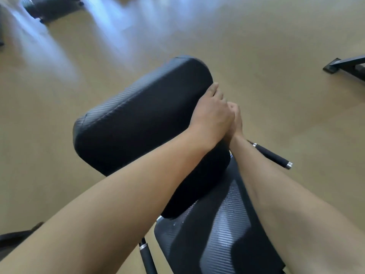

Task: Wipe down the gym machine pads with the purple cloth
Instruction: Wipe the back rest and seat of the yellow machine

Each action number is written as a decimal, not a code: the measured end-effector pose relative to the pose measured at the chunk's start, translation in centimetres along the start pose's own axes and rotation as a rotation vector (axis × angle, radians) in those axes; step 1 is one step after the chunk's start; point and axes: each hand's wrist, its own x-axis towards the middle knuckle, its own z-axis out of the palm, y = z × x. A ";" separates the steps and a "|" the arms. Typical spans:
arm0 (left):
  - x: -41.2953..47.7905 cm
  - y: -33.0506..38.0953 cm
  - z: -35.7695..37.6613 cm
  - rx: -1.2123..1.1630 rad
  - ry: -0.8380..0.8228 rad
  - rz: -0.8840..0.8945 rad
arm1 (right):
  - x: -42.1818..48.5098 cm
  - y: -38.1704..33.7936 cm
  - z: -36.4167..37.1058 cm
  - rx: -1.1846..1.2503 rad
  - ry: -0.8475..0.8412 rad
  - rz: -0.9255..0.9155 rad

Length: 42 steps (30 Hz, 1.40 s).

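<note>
A large black padded roller (138, 119) of the gym machine fills the middle of the head view. My left hand (211, 113) lies on the roller's right end, fingers together and pointing up along its edge. Just to the right, my right hand (236, 119) is pressed against the left hand and is mostly hidden behind it, its fingers curled. No purple cloth shows anywhere; whatever the hands may hold is covered. Below the roller is a ribbed black seat pad (227, 234) with small droplets on it.
A black handle with chrome ends (272, 156) sticks out right of the roller, and another handle (147, 258) sits at the bottom. Other dark equipment stands at the top left (53, 6), right edge (347, 66) and bottom left (17, 234). A tan floor (276, 46) lies all around.
</note>
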 end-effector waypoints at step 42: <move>-30.2 15.9 21.4 -1.219 -0.163 -0.928 | -20.3 24.6 -4.0 -1.369 -1.039 -1.024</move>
